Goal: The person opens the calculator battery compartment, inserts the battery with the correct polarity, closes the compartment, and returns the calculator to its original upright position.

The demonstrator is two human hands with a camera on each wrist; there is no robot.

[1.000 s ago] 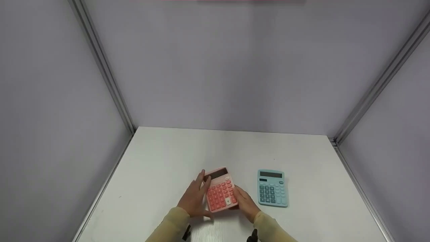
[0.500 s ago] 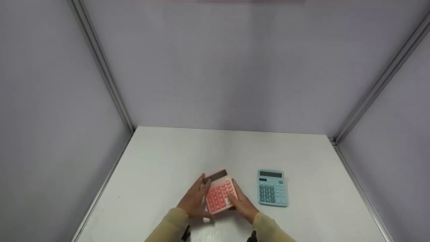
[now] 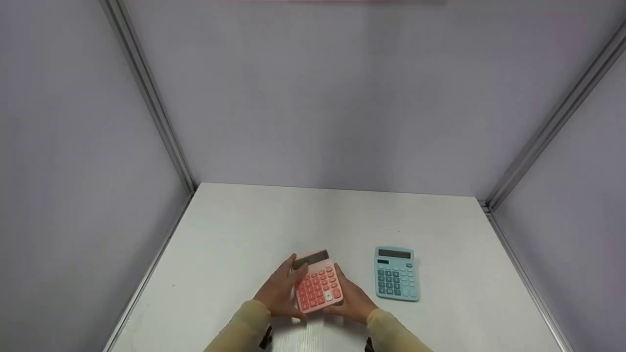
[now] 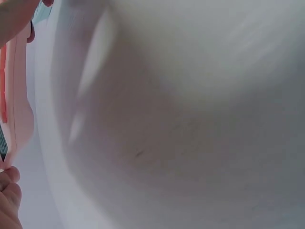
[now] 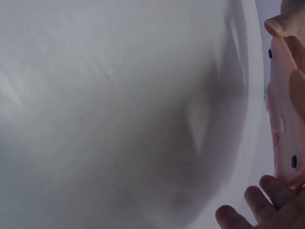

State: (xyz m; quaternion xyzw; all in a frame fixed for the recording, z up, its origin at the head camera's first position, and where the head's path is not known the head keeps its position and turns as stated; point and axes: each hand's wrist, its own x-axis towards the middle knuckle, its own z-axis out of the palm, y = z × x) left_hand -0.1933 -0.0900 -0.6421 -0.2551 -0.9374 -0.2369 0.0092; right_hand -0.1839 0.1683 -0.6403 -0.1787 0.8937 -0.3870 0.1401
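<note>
A pink calculator [image 3: 320, 283], tilted with its keys up, is held between both hands over the white table. My left hand [image 3: 279, 292] grips its left side, with the thumb over the edge of the display and fingers round the far left edge. At its right side my right hand [image 3: 353, 299] holds the right edge and lower right corner. The pink underside of the calculator [image 5: 284, 109], with small dark feet, shows in the right wrist view. In the left wrist view the calculator's side [image 4: 20, 90] stands at the left border, between fingers.
A blue calculator [image 3: 396, 274] lies face up on the table, right of the hands. Grey-white panels [image 3: 313, 98] enclose the white table [image 3: 234, 220] at the back and both sides, with metal rails [image 3: 146, 93] at the corners.
The pink calculator has shifted slightly left and toward me. My right thumb came over the keys half a second ago and is now off them, by the lower right corner.
</note>
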